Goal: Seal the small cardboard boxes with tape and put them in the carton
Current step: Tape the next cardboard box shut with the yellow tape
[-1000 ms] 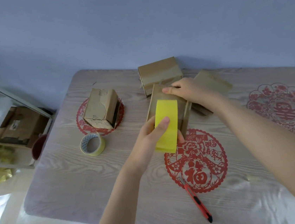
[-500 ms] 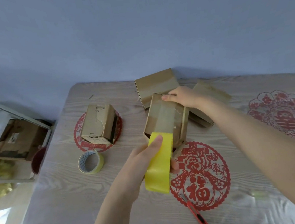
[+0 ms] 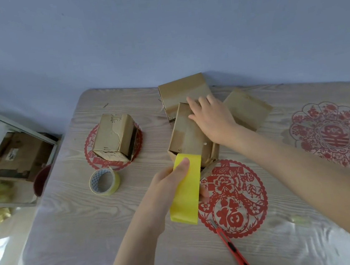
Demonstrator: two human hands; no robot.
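Seen from above, a wood-grain table (image 3: 77, 219) set against a blue wall: bare room across the near-left quarter, crowded toward the far edge. Close to the near edge, a red utility knife (image 3: 233, 250), tip overlapping the rim of a red paper-cut (image 3: 232, 200). Beyond the left edge and lower down, a brown carton (image 3: 19, 156) inside a metal frame, contents not visible. On a 2nd paper-cut at left, well apart from both hands, a box on its side (image 3: 113, 137), dark opening facing right, inside unreadable. Just in front of it, a spare tape roll (image 3: 104, 181).

Presses the small cardboard box (image 3: 185, 139) at table centre with the right hand (image 3: 214, 119), fingers straight and spread over its top. Grips a yellow tape roll (image 3: 188, 196) in the left hand (image 3: 167, 187), thumb on the outer face, fingers curled beneath, roll touching the box's near end. Worn brown cardboard, creased, a flap jutting out at the near corner. Hemmed in behind by a rear box (image 3: 183, 92) and to the right by another box (image 3: 247, 108).
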